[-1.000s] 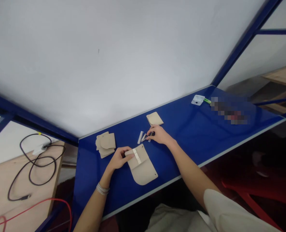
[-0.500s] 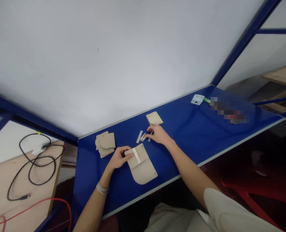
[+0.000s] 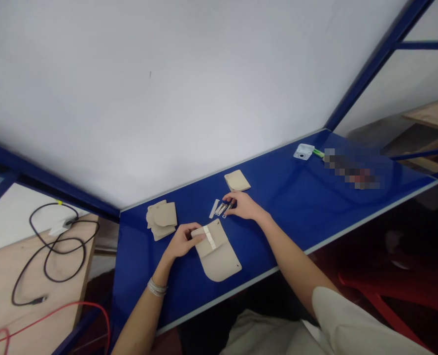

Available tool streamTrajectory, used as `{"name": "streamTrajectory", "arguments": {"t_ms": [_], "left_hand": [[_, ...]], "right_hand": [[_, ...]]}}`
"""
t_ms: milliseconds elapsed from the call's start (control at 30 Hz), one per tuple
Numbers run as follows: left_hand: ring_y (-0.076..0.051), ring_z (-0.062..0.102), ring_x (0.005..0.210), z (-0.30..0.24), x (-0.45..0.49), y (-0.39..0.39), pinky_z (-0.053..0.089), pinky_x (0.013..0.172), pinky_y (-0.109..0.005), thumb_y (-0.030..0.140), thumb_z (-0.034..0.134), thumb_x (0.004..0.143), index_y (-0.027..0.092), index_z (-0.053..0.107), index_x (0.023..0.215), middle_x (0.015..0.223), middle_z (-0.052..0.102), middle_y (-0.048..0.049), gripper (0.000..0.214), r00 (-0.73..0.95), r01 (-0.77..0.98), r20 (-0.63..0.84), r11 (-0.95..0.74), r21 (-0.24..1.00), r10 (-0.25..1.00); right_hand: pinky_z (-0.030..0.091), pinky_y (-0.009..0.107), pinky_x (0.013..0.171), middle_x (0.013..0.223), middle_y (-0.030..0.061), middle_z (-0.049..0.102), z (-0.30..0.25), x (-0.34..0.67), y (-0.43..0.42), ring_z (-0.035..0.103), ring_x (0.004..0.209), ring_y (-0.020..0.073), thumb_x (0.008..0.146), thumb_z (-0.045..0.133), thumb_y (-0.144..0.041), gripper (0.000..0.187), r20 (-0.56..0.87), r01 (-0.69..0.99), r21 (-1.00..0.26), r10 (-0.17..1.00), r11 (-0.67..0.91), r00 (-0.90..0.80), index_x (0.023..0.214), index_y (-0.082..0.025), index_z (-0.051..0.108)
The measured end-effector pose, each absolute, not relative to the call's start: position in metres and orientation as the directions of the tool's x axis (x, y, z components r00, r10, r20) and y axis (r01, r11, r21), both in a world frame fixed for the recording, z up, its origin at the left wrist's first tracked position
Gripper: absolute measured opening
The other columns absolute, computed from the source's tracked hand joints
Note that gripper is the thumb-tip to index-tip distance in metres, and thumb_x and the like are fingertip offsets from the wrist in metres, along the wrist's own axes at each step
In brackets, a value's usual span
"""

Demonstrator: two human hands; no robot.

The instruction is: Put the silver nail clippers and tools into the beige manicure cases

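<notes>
On the blue table (image 3: 307, 207) lies a beige flap-shaped pouch piece (image 3: 219, 254) with a pale strip across its top. My left hand (image 3: 184, 240) grips the pouch's upper left corner, thumb on top. My right hand (image 3: 243, 206) reaches past the pouch and pinches small dark and silver metal clips (image 3: 224, 208) lying on the table. A small white strip (image 3: 214, 208) lies just left of those clips.
A stack of beige cut pieces (image 3: 162, 219) lies at the left of the table. A square beige piece (image 3: 237, 181) sits behind my right hand. A white tag with a green item (image 3: 304, 152) lies far right. Black and red cables (image 3: 52, 256) cross a wooden surface at left.
My right hand's fingers have shifted slightly on the small clips, nudging them. My left hand and the pouch have stayed where they were.
</notes>
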State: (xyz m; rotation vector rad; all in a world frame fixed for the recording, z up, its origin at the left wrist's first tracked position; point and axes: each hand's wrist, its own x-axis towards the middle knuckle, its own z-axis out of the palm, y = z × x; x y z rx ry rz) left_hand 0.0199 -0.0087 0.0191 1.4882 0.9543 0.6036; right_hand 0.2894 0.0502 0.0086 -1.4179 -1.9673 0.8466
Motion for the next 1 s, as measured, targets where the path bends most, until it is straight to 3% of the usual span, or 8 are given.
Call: {"name": "streamTrajectory", "arguments": {"t_ms": [300, 433, 600, 867, 1000], "left_hand": [[-0.010, 0.048, 0.060, 0.018, 0.021, -0.008, 0.036, 0.057, -0.020, 0.039, 0.068, 0.078, 0.009, 0.067, 0.081, 0.068, 0.059, -0.0017, 0.030, 0.470, 0.175, -0.148, 0.073, 0.982, 0.870], [-0.009, 0.046, 0.059, 0.014, 0.021, -0.006, 0.034, 0.055, -0.020, 0.040, 0.067, 0.078, 0.010, 0.066, 0.077, 0.065, 0.057, -0.0001, 0.031, 0.392, 0.135, -0.123, 0.075, 0.988, 0.912], [-0.007, 0.043, 0.058, 0.004, 0.019, -0.003, 0.032, 0.054, -0.019, 0.041, 0.069, 0.076, 0.011, 0.066, 0.080, 0.064, 0.055, 0.0014, 0.030, 0.275, 0.076, -0.128, 0.111, 0.991, 0.953], [-0.007, 0.044, 0.057, -0.001, 0.018, -0.002, 0.032, 0.052, -0.018, 0.040, 0.069, 0.076, 0.013, 0.065, 0.082, 0.066, 0.054, 0.0017, 0.028, 0.221, -0.041, -0.174, 0.187, 0.981, 0.960], [-0.007, 0.046, 0.060, 0.002, 0.019, -0.004, 0.033, 0.053, -0.018, 0.036, 0.069, 0.077, 0.014, 0.065, 0.088, 0.072, 0.057, 0.0004, 0.025, 0.220, -0.043, -0.102, 0.115, 0.992, 0.970]], "right_hand": [[0.049, 0.029, 0.077, 0.092, 0.0053, 0.063, 0.005, 0.280, 0.049, 0.058, 0.078, 0.0146, 0.063, 0.080, -0.032, 0.044, 0.193, 0.572, -0.766, 0.954, 0.293, -0.230, 0.102, -0.016, 0.068], [0.049, 0.028, 0.071, 0.089, 0.0052, 0.064, 0.014, 0.275, 0.046, 0.057, 0.071, 0.0131, 0.070, 0.074, -0.040, 0.036, 0.271, 0.473, -0.821, 0.947, 0.321, -0.173, 0.097, -0.017, 0.068], [0.045, 0.024, 0.057, 0.078, 0.0042, 0.066, 0.026, 0.260, 0.034, 0.058, 0.064, 0.0127, 0.072, 0.071, -0.044, 0.038, 0.140, 0.196, -0.955, 0.921, 0.223, -0.364, 0.096, -0.015, 0.068], [0.039, 0.023, 0.054, 0.064, -0.0013, 0.057, 0.014, 0.240, 0.026, 0.049, 0.058, 0.0105, 0.071, 0.073, -0.041, 0.029, 0.086, 0.105, -0.983, 0.880, 0.152, -0.466, 0.080, -0.015, 0.066], [0.039, 0.023, 0.055, 0.065, -0.0013, 0.058, 0.010, 0.241, 0.027, 0.050, 0.059, 0.0106, 0.070, 0.074, -0.040, 0.028, 0.077, 0.097, -0.986, 0.881, 0.138, -0.468, 0.079, -0.015, 0.065]]}}
